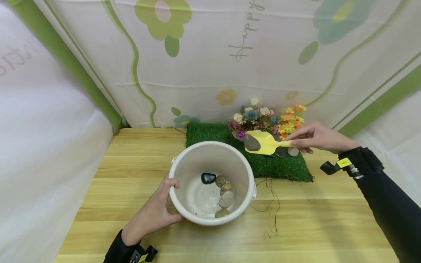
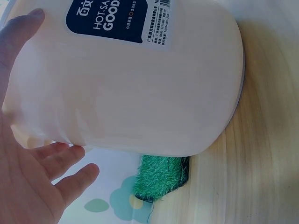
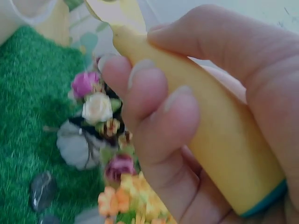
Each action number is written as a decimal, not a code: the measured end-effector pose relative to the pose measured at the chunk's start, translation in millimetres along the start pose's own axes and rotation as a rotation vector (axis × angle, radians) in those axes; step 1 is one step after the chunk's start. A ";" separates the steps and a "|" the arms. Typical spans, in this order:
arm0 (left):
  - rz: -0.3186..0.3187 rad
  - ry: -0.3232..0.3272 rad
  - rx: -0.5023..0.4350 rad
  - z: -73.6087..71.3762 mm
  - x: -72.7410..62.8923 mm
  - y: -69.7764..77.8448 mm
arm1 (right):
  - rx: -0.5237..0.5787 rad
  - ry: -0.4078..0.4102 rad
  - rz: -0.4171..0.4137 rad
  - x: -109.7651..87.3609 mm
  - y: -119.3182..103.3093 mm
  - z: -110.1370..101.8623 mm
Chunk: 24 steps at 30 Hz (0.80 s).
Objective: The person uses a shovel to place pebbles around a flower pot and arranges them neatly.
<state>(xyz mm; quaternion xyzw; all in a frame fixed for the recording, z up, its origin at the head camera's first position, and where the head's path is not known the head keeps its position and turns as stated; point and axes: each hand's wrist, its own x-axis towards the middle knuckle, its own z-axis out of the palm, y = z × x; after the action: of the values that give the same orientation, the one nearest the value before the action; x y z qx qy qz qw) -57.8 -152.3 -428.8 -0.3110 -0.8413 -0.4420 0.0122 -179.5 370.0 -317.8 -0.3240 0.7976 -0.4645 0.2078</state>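
My left hand (image 1: 152, 215) holds the left side of a white bucket (image 1: 194, 157), fingers hooked over its rim and thumb against the outer wall. Inside, a glossy black stone (image 1: 208, 178) and several tan and pale stones (image 1: 226, 200) lie on the bottom. My right hand (image 1: 320, 138) grips a yellow hand shovel (image 1: 268, 140) by its handle, fingers wrapped around it in the right wrist view. On the blade sits a smooth grey stone (image 1: 251, 143), near the bucket's upper right rim and over the green turf mat (image 1: 279, 170).
Artificial flowers (image 1: 253, 117) stand at the back of the mat. More stones (image 3: 43, 191) lie on it, one pale stone (image 1: 293, 151) near its right end. Loose dark strands (image 1: 274, 204) lie on the wooden table (image 1: 138, 164). A printed curtain (image 1: 197, 73) hangs behind.
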 end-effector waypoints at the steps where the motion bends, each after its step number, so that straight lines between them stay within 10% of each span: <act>1: 0.000 -0.001 0.000 -0.1 0.0 0.2 | -0.004 0.011 0.004 -3.3 4.0 -0.5; 24: -0.028 -0.011 -0.003 -0.1 -0.5 0.5 | 0.111 0.199 0.277 -26.5 87.2 28.0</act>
<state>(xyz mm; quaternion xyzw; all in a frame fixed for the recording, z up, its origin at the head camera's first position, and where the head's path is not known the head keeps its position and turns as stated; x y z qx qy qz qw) -57.2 -152.3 -428.5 -0.3016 -0.8450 -0.4417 0.0009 -171.4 403.1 -406.9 -0.1516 0.8243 -0.5046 0.2073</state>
